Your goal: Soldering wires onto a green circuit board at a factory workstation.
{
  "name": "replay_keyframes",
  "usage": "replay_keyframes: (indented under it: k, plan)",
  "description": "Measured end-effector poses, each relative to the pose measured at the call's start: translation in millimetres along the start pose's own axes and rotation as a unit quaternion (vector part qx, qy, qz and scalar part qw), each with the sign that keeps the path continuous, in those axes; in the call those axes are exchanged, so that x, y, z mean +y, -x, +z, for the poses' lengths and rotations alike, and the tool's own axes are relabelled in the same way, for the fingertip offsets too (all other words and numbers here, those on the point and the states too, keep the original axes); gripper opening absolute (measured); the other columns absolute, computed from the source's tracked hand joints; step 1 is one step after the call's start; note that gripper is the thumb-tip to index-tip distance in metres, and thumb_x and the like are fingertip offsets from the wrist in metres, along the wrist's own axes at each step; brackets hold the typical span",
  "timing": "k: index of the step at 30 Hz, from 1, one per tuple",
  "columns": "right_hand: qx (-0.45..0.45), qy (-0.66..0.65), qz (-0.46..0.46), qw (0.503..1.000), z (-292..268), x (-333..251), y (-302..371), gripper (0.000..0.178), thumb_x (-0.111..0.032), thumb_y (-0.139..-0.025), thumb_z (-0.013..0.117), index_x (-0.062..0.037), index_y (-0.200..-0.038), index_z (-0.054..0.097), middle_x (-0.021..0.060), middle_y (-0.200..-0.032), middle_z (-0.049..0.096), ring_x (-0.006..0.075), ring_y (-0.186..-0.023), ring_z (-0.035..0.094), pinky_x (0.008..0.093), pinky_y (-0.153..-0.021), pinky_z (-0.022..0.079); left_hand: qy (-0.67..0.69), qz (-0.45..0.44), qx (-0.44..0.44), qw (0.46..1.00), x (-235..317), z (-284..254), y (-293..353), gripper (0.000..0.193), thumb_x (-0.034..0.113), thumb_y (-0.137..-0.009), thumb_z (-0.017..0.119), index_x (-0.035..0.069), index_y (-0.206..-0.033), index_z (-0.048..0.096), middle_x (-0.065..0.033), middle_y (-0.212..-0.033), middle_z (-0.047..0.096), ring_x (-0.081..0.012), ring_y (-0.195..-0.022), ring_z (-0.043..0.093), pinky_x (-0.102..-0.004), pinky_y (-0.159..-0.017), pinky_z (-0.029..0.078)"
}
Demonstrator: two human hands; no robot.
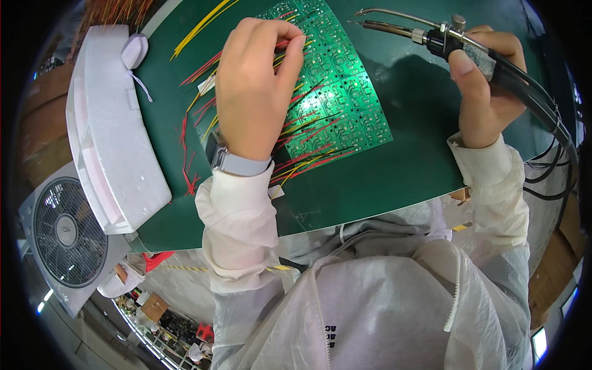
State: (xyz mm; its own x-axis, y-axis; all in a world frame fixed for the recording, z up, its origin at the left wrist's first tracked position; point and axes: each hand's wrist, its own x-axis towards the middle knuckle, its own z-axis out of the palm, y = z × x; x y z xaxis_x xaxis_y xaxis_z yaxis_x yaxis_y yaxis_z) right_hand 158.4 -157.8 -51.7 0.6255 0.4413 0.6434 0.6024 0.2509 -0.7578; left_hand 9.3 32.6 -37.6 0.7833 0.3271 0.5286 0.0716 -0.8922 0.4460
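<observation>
My left hand (256, 86) is over the green circuit board panel (351, 92), with thumb and index finger pinched together on a thin wire above its upper part. Red, yellow and black wires (311, 126) lie across the board in rows, and their ends stick out on both sides of my wrist. In my right hand (481, 92) is a soldering iron (435, 40) with a thin metal feed tube clamped along it. Its tip points left and stays apart from the board, to the right of the board's upper end.
A white foam tray (117, 135) stands along the table's left side, holding a small pale lidded object (134, 51). Loose yellow wires (200, 28) and red wires (187, 160) lie on the green table (419, 160). A box fan (66, 231) is at lower left; black cables (558, 132) hang at right.
</observation>
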Motion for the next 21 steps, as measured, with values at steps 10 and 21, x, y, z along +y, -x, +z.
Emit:
replay_keyframes:
  k: [10,21]
  plan:
    - [-0.008,-0.001,0.016,1.0,1.4,-0.6,-2.6,0.021,-0.006,-0.076,0.068,0.0025,-0.09,0.054,0.0081,-0.077,0.057,0.0092,-0.061,0.048,0.0208,-0.055,0.037,-0.048,-0.117,-0.144,0.981,-64.6,-32.5,-71.6,0.011,0.008,-0.082,0.062,-0.002,-0.082,0.057,-0.0114,-0.075,0.056,-0.0214,-0.072,0.055,-0.0306,-0.067,0.043]
    - [-0.019,-0.017,0.029,0.999,1.6,-4.8,-2.0,0.022,-0.006,-0.076,0.068,0.0029,-0.091,0.054,0.0092,-0.077,0.057,0.0101,-0.061,0.049,0.0213,-0.054,0.038,-0.127,-0.032,-0.16,0.978,-78.0,-34.0,-65.8,0.012,0.011,-0.087,0.059,0.0,-0.091,0.058,-0.01,-0.081,0.061,-0.0204,-0.075,0.058,-0.0299,-0.07,0.044]
